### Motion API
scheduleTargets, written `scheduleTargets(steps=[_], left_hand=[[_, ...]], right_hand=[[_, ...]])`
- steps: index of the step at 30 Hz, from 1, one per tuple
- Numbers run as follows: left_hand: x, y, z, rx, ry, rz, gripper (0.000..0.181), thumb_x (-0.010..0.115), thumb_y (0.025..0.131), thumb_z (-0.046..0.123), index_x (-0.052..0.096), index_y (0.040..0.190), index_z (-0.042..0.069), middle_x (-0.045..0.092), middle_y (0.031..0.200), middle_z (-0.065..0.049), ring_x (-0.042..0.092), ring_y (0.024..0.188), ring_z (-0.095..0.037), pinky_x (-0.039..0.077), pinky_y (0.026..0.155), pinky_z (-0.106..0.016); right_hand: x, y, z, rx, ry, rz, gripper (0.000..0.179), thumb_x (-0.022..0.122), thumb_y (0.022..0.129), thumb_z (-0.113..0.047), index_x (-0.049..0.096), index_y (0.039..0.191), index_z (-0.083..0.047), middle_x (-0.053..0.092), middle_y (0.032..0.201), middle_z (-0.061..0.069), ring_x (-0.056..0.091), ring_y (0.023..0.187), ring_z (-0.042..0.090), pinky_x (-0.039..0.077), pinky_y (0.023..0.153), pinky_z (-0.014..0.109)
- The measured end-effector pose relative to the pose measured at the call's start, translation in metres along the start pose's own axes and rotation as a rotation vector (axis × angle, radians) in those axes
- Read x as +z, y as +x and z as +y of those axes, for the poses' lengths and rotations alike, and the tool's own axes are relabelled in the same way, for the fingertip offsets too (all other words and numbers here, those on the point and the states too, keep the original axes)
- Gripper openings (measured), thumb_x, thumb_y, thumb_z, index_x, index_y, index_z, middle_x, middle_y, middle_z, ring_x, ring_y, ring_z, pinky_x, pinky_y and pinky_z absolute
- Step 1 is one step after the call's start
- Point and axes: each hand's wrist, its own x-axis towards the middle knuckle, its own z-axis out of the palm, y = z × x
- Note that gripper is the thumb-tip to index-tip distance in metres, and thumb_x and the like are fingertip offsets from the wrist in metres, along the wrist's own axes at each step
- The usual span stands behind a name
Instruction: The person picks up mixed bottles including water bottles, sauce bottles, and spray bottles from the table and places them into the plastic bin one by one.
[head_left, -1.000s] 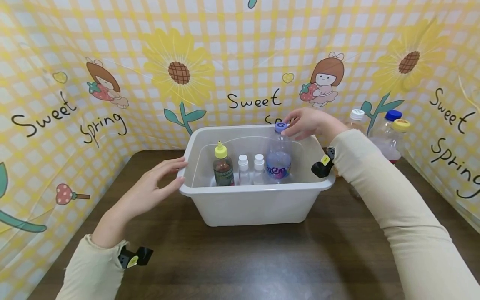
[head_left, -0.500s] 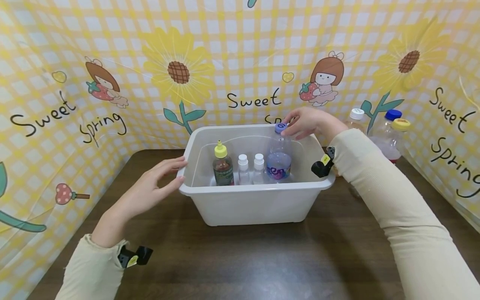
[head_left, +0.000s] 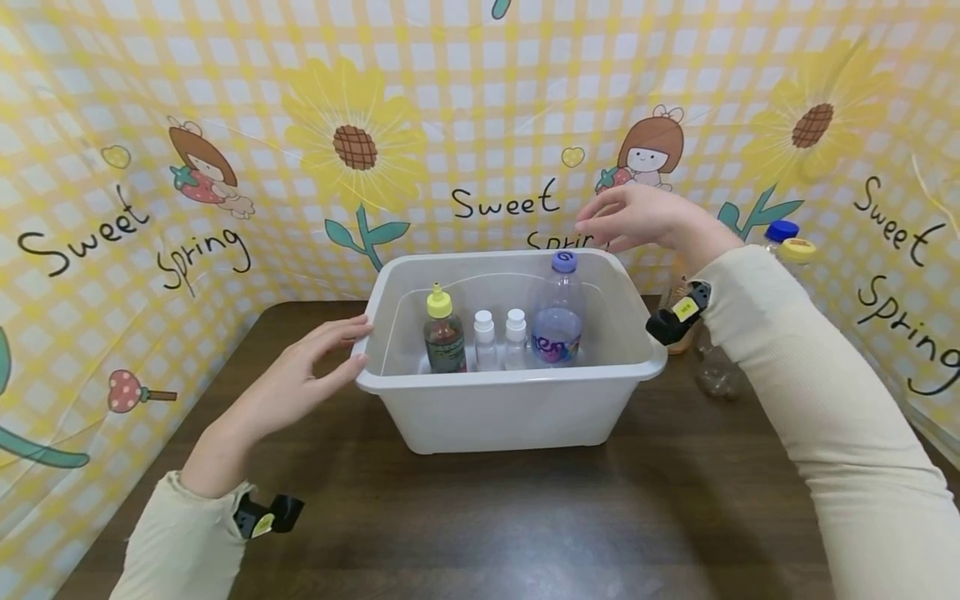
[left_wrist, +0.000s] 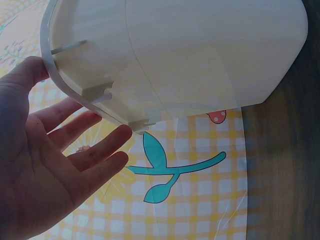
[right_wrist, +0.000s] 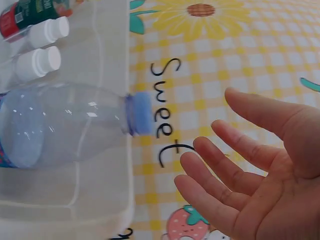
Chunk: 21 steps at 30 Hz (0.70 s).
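Observation:
A white plastic tub (head_left: 495, 412) stands on the table with several bottles upright inside. At its right is a clear bottle with a purple-blue cap (head_left: 557, 321); to the left come two small white-capped bottles (head_left: 485, 342) and a dark sauce bottle with a yellow nozzle (head_left: 445, 337). My right hand (head_left: 645, 218) hovers above the tub's back right rim, holding nothing; in the right wrist view its fingers are apart from the blue cap (right_wrist: 141, 113). My left hand (head_left: 288, 383) touches the tub's left rim with fingers extended, and in the left wrist view the fingertips rest at the rim (left_wrist: 65, 90).
Right of the tub, partly behind my right arm, stand more bottles: one with a blue cap (head_left: 780, 232), one with a yellow cap (head_left: 797, 250) and a clear one (head_left: 717, 371). A yellow checked cloth (head_left: 480, 108) surrounds the dark wooden table (head_left: 480, 525).
My right hand has let go of the clear bottle's cap and moved up and to the right. The bottle stays upright in the tub. My left hand keeps its place.

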Motion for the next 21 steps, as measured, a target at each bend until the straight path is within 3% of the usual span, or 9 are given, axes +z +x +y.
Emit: scheduleTargets(steps=[7,12,17,21], left_hand=[[0.000,0.000,-0.001,0.007,0.011,0.006,0.043,0.054,0.095,0.026,0.049,0.134,0.008,0.041,0.145,-0.011,0.047,0.125,-0.034,0.037,0.100,-0.053],[0.000,0.000,0.000,0.007,0.019,0.007,0.043,0.054,0.095,0.026,0.049,0.134,0.008,0.041,0.145,-0.011,0.048,0.124,-0.033,0.038,0.099,-0.052],[0.000,0.000,0.000,0.013,0.026,0.013,0.043,0.054,0.095,0.025,0.049,0.133,0.007,0.042,0.145,-0.011,0.049,0.123,-0.033,0.038,0.099,-0.051],[0.000,0.000,0.000,0.011,0.028,0.012,0.043,0.054,0.095,0.025,0.049,0.134,0.007,0.041,0.145,-0.011,0.050,0.122,-0.033,0.039,0.098,-0.050]], right_hand=[[-0.013,-0.020,0.001,-0.034,0.009,0.060,0.056,0.053,0.092,-0.044,0.046,0.133,-0.007,0.045,0.140,0.016,0.049,0.125,0.030,0.044,0.102,0.041],[-0.024,-0.032,0.009,-0.031,0.023,0.110,0.057,0.054,0.090,-0.047,0.046,0.132,-0.009,0.048,0.137,0.011,0.054,0.117,0.021,0.047,0.099,0.033],[-0.035,-0.044,0.021,-0.047,0.056,0.192,0.055,0.057,0.088,-0.046,0.049,0.128,-0.010,0.059,0.113,-0.008,0.059,0.094,0.002,0.051,0.083,0.019],[-0.043,-0.056,0.032,-0.082,0.092,0.248,0.044,0.059,0.089,-0.042,0.053,0.121,-0.013,0.060,0.096,-0.021,0.060,0.086,-0.003,0.051,0.075,0.013]])
